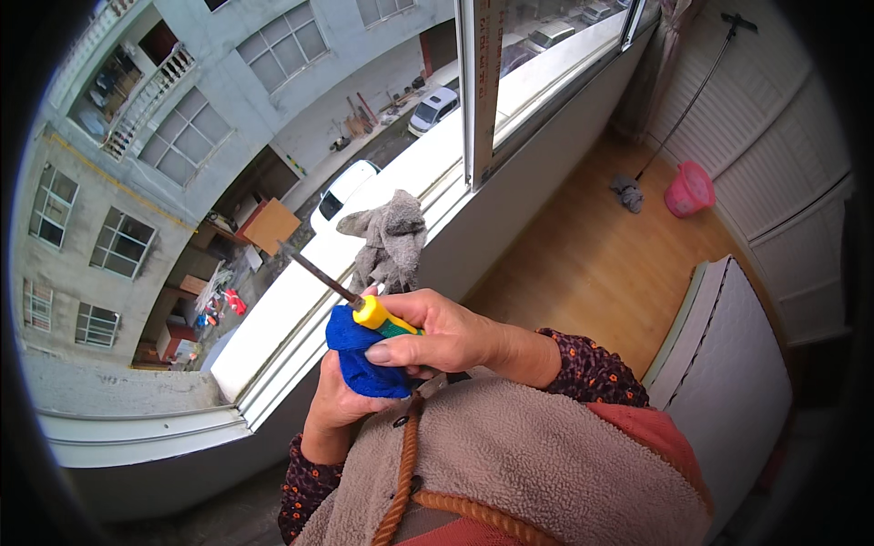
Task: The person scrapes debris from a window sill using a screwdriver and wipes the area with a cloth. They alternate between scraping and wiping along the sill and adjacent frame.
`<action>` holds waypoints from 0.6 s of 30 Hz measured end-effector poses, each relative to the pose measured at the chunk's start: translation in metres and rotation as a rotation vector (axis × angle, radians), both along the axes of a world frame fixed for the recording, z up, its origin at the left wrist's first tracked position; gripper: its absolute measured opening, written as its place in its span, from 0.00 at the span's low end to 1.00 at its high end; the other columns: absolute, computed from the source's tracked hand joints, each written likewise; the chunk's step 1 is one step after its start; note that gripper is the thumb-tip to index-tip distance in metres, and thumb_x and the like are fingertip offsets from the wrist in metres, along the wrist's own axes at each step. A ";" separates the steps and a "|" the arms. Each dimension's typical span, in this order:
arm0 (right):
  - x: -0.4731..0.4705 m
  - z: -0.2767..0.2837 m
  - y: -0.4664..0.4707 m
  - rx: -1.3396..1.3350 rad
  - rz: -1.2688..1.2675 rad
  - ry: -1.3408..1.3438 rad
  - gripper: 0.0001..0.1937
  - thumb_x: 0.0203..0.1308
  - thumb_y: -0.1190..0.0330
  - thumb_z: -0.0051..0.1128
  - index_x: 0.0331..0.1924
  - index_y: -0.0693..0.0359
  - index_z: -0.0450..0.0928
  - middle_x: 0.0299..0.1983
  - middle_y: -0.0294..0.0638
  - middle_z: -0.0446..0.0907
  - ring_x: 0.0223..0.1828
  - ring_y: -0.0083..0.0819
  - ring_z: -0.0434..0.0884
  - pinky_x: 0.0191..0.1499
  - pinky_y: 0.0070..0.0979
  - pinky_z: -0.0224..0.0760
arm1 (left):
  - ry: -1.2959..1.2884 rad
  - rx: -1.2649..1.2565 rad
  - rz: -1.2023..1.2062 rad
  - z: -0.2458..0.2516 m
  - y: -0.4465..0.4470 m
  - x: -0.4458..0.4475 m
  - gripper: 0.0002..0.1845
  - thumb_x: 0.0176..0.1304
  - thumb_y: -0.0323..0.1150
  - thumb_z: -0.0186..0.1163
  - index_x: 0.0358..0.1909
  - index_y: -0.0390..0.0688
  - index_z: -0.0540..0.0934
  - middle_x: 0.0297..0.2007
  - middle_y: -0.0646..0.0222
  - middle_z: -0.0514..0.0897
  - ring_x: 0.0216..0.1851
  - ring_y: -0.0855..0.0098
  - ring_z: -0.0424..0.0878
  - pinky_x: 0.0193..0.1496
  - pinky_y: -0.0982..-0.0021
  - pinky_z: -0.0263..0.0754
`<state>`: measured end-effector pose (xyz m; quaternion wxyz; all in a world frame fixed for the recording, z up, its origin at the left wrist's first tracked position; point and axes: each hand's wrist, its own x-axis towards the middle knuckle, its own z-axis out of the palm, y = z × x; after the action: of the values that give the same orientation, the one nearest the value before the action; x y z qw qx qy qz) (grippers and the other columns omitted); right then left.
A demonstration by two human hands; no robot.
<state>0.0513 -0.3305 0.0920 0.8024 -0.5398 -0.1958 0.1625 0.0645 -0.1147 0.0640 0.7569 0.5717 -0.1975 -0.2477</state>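
A screwdriver with a yellow and green handle (379, 318) is in my right hand (450, 334), its dark metal shaft pointing up and left over the window sill. Below the handle, my left hand (334, 403) holds a blue cloth (369, 362), which my right hand also touches. Just beyond my hands, a grey-brown rag (392, 239) lies crumpled on the white window track. Part of the left fingers is hidden behind the cloth.
The open window's white frame (470, 95) rises ahead, with the street below outside. A mop (627, 193) and a pink bucket (689, 190) stand on the wooden floor at the right. A white mattress (727, 355) is near my right side.
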 end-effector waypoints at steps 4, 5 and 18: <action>0.021 -0.017 0.018 -0.434 -0.428 -0.612 0.23 0.71 0.63 0.65 0.63 0.68 0.75 0.39 0.40 0.85 0.33 0.21 0.82 0.38 0.25 0.77 | -0.081 -0.066 0.519 0.002 0.072 0.015 0.36 0.56 0.26 0.61 0.70 0.29 0.70 0.58 0.53 0.83 0.57 0.63 0.85 0.66 0.62 0.79; 0.016 -0.019 0.009 -0.450 -0.437 -0.489 0.25 0.69 0.66 0.66 0.64 0.69 0.73 0.39 0.48 0.84 0.37 0.34 0.86 0.44 0.31 0.80 | -0.122 -0.015 0.625 -0.005 0.098 0.023 0.33 0.58 0.22 0.57 0.70 0.29 0.71 0.59 0.52 0.83 0.57 0.62 0.85 0.67 0.60 0.79; -0.030 -0.071 -0.063 -0.723 -0.927 -0.325 0.20 0.67 0.75 0.58 0.62 0.66 0.75 0.48 0.55 0.85 0.43 0.53 0.87 0.47 0.39 0.80 | -1.264 1.384 0.766 -0.006 0.085 0.078 0.26 0.62 0.46 0.72 0.57 0.43 0.83 0.44 0.55 0.81 0.50 0.51 0.79 0.57 0.54 0.71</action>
<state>0.0212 -0.3939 0.0210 0.5153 -0.8250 0.0072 -0.2318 0.1423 -0.0293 0.0579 0.0446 0.9361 -0.1781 0.2999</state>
